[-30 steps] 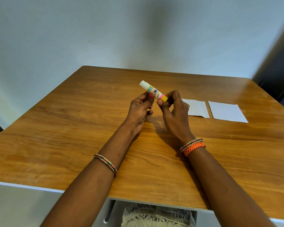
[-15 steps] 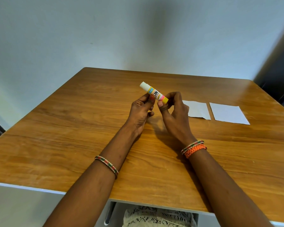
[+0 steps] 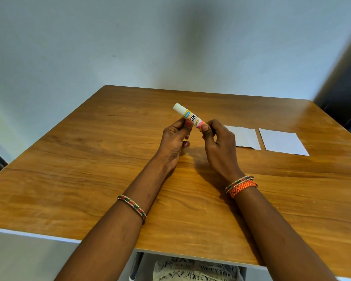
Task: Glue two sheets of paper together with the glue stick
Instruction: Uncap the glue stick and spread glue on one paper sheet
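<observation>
A glue stick (image 3: 189, 116) with a white cap and a yellow-and-pink label is held tilted above the wooden table (image 3: 89, 159), cap end pointing up and left. My left hand (image 3: 175, 141) pinches its middle with thumb and fingers. My right hand (image 3: 219, 147) grips its lower, pink end. Two white sheets of paper lie flat side by side on the table to the right: the nearer sheet (image 3: 245, 137) is partly hidden behind my right hand, and the farther sheet (image 3: 282, 141) lies fully in view.
A pale wall stands behind the table's far edge. A dark doorway or furniture (image 3: 344, 94) is at the right. The table's white front edge (image 3: 32, 235) runs near my body, and patterned cloth (image 3: 195, 269) shows below it.
Both hands hold the glue stick in nearly the same place. My right fingers have shifted slightly around its lower end; the view has drifted a little.
</observation>
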